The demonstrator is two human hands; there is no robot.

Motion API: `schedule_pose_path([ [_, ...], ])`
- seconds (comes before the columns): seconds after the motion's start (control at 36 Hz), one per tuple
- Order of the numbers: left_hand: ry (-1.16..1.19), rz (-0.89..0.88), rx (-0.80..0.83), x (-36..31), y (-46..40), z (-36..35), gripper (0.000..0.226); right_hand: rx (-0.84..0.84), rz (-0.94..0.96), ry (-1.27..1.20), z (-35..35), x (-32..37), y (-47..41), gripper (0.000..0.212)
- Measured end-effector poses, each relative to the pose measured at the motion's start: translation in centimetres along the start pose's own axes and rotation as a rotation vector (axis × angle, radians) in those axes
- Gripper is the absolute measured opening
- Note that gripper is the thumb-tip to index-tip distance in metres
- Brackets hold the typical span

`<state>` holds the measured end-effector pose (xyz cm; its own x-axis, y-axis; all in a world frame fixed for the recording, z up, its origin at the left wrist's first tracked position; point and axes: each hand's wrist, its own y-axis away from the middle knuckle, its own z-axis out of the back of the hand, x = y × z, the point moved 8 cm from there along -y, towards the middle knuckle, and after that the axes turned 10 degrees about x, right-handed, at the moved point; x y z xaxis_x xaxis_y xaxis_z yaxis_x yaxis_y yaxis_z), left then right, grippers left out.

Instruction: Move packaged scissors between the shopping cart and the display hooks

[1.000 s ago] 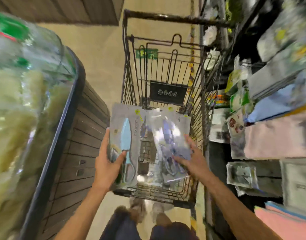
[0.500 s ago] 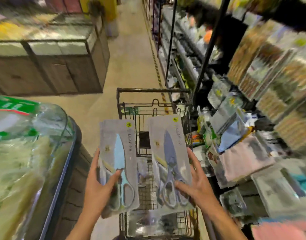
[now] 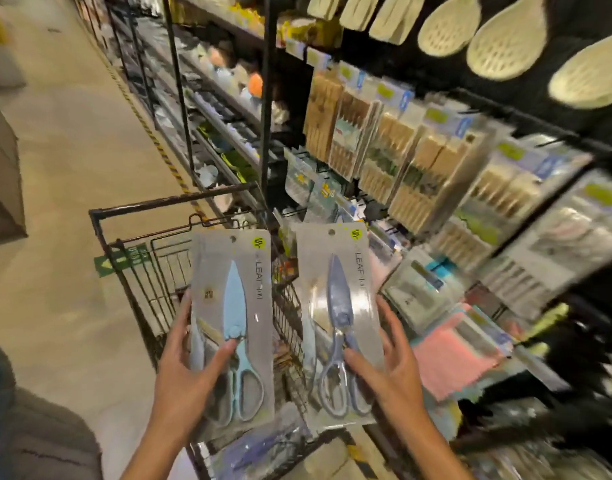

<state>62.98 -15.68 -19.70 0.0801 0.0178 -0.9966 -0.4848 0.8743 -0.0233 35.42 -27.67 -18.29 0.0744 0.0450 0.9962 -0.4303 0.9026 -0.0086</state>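
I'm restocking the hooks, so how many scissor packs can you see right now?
2 clearly: a light blue pack in the left hand and a darker blue pack in the right hand, both above the cart. A blurred package lower in the cart may be another.

Open aisle floor (image 3: pixel 62 161) to the left, free for passage. Directly ahead, blocked low by the wire shopping cart (image 3: pixel 152 258). To the right, crowded with hanging packets (image 3: pixel 394 147) on the display rack, barely separated. Overhead, cut off by pale strainers (image 3: pixel 505 39). Between cart and rack, only a narrow gap.
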Motion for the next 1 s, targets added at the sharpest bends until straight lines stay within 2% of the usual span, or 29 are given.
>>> schedule_pose_path([
  [0.25, -0.061, -0.056, 0.216, -2.7, 0.9, -7.7, 0.094, -0.221, 0.053, 0.060, 7.5, 1.6, 6.7, 0.081],
  [0.39, -0.036, -0.107, 0.374, -5.5, 2.7, -14.0, 0.095, -0.348, 0.072, 0.146, 12.6, 2.9, 11.4, 0.082],
  [0.5, -0.042, -0.181, 0.488, -7.8, 5.2, -20.0, 0.094, -0.456, 0.096, 0.117, 17.4, 3.5, 17.1, 0.083],
  [0.61, -0.064, -0.302, 0.586, -10.7, 9.8, -27.5, 0.095, -0.578, 0.091, 0.107, 22.9, 4.2, 24.7, 0.085],
  [0.81, -0.005, -0.293, 0.811, -12.5, 20.5, -39.6, 0.095, -0.786, 0.114, 0.173, 32.1, 5.0, 39.3, 0.082],
  [1.0, 0.028, -0.403, 0.928, -16.0, 31.4, -48.6, 0.093, -0.893, 0.122, 0.210, 38.7, 5.0, 51.6, 0.082],
])
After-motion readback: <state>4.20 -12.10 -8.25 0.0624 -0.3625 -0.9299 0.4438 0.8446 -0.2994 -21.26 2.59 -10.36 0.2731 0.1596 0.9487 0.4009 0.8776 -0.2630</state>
